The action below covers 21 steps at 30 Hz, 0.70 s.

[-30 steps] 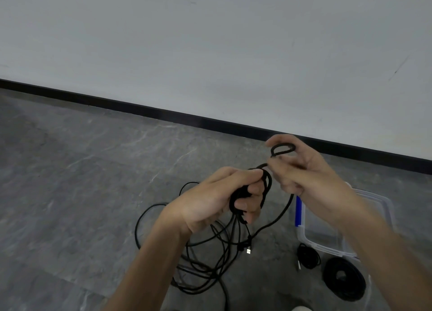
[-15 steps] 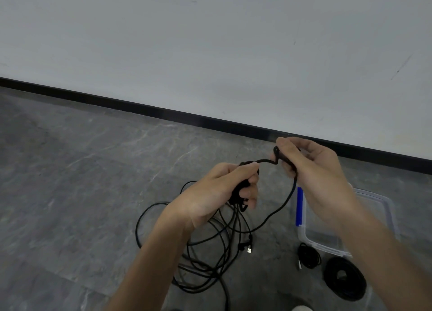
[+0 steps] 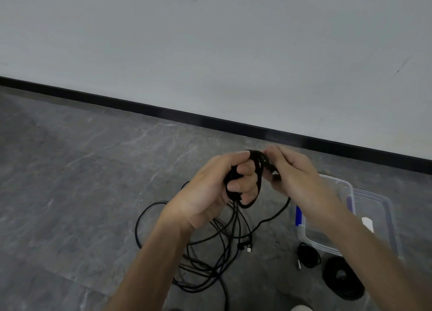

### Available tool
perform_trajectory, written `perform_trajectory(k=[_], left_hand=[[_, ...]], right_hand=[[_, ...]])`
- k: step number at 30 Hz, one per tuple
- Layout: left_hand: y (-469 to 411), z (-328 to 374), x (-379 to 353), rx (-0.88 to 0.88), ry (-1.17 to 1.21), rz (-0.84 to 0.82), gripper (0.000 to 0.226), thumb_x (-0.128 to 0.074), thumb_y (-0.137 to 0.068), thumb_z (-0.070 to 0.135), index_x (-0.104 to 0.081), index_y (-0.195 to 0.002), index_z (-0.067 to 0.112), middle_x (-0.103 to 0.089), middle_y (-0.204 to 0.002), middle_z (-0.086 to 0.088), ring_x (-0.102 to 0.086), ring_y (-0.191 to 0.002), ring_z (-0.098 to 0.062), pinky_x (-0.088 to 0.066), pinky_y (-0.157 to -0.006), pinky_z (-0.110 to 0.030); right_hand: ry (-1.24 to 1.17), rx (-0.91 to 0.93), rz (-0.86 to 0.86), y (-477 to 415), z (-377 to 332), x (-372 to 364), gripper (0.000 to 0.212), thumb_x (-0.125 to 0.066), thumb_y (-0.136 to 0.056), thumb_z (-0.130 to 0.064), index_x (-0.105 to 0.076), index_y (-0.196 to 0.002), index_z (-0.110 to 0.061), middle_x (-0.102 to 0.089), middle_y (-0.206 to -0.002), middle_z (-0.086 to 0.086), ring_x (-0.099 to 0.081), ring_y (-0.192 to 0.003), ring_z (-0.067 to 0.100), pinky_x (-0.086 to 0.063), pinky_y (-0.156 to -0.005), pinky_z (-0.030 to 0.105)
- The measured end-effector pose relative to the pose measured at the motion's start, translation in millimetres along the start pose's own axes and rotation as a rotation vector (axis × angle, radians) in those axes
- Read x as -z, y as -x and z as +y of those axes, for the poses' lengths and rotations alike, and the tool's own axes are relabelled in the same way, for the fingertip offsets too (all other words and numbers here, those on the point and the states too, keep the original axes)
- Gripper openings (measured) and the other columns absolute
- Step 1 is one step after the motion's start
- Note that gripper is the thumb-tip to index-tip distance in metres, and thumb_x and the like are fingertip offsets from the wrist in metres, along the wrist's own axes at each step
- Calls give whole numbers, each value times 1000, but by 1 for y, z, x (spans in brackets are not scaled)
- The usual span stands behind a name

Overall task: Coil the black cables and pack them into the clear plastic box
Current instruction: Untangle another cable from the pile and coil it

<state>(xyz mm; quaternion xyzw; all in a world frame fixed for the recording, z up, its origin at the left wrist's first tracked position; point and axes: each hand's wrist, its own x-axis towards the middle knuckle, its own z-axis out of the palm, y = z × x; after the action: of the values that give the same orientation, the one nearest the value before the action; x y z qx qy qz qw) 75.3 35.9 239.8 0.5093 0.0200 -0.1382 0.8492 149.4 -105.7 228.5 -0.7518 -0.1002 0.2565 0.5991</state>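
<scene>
Nearest, in the middle of the frame, two bare forearms rise from the bottom edge and the hands meet over a coil of black cable (image 3: 254,168). The left hand (image 3: 210,194) is closed round the coil, its fingers curled through the loops and its thumb lying along the top. The right hand (image 3: 297,177), slightly blurred, touches the coil from the right side, fingertips pinching its upper loops; a strand runs down from under this hand and curves left toward the floor.

Below the hands, in the lower centre, the loose black cables (image 3: 205,271) lie in a tangle of wide loops on the grey stone floor (image 3: 81,194), with several strands rising to the left hand. A small silver plug (image 3: 249,249) hangs among them at the tangle's right side.

At the lower right, two finished coils rest on the floor: a small coil (image 3: 308,255) and, just right of it, a thicker large coil (image 3: 343,278). Just behind them, partly hidden by the right forearm, stands the clear plastic box (image 3: 387,215), with a blue latch (image 3: 298,216) on its left side and a small white piece (image 3: 367,224) at its right; whether any cable lies inside cannot be told.

Farther back, a black skirting strip (image 3: 163,111) crosses the frame slantwise from the left edge down to the right, and above it a plain pale wall (image 3: 210,42) fills the upper half.
</scene>
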Motion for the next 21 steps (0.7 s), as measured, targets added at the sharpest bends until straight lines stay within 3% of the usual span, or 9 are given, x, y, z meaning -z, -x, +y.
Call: perform_trajectory(k=[2, 5, 8, 11, 14, 16, 19, 21], left_hand=[[-2, -1, -1, -16, 88, 37, 37, -37, -93, 32, -47, -58, 25, -34, -46, 13, -40, -48, -9, -41, -56, -18], [-5, 0, -1, -46, 224, 101, 36, -41, -90, 32, -50, -56, 25, -35, -44, 14, -41, -47, -7, -42, -55, -17], [-5, 2, 2, -62, 279, 165, 34, -45, -87, 32, -51, -54, 26, -34, -42, 14, -40, -45, -6, -41, -54, -16], [-4, 1, 3, -59, 309, 182, 32, -46, -86, 32, -51, -55, 26, -33, -41, 13, -39, -45, -5, -41, -53, -15], [-4, 0, 4, -58, 338, 176, 30, -51, -86, 32, -52, -57, 26, -33, -42, 14, -40, -45, -5, -42, -54, -15], [-3, 1, 7, -58, 350, 185, 27, -55, -84, 33, -52, -58, 26, -34, -43, 13, -41, -47, -4, -42, -56, -15], [-2, 2, 10, -47, 406, 251, 29, -51, -86, 31, -52, -57, 26, -33, -43, 12, -42, -48, -5, -43, -57, -15], [-2, 3, 9, -51, 434, 264, 30, -49, -86, 31, -53, -56, 25, -33, -43, 11, -42, -48, -5, -44, -56, -14]], right_hand=[[11, 52, 25, -1, 0, -1, 31, -43, -101, -32, -64, -79, -24, -52, -68, 0, -50, -68, 13, -38, -60, 27], [30, 140, -40, 0, 1, 2, 21, -47, -94, -42, -62, -90, -28, -45, -64, -3, -41, -55, 7, -32, -50, 22], [-4, 158, -83, 0, 3, 6, 31, -54, -79, -50, -61, -99, -28, -38, -54, -13, -31, -45, 4, -28, -43, 17], [1, 193, -85, -2, 3, 7, 32, -56, -77, -47, -66, -96, -23, -45, -58, -14, -34, -45, 6, -27, -44, 17], [12, 232, -87, -2, 5, 12, 32, -61, -74, -48, -66, -98, -27, -54, -71, -9, -31, -52, 26, -26, -47, 33], [41, 286, -97, -1, 5, 17, 33, -66, -73, -44, -65, -102, -30, -61, -89, -2, -44, -61, 30, -37, -53, 37], [65, 349, -118, -2, 8, 19, 23, -68, -76, -28, -69, -98, -29, -66, -102, -3, -64, -92, 14, -55, -77, 33], [106, 377, -114, -5, 11, 16, 23, -67, -82, -13, -70, -95, -32, -67, -102, -6, -65, -96, 14, -56, -80, 35]])
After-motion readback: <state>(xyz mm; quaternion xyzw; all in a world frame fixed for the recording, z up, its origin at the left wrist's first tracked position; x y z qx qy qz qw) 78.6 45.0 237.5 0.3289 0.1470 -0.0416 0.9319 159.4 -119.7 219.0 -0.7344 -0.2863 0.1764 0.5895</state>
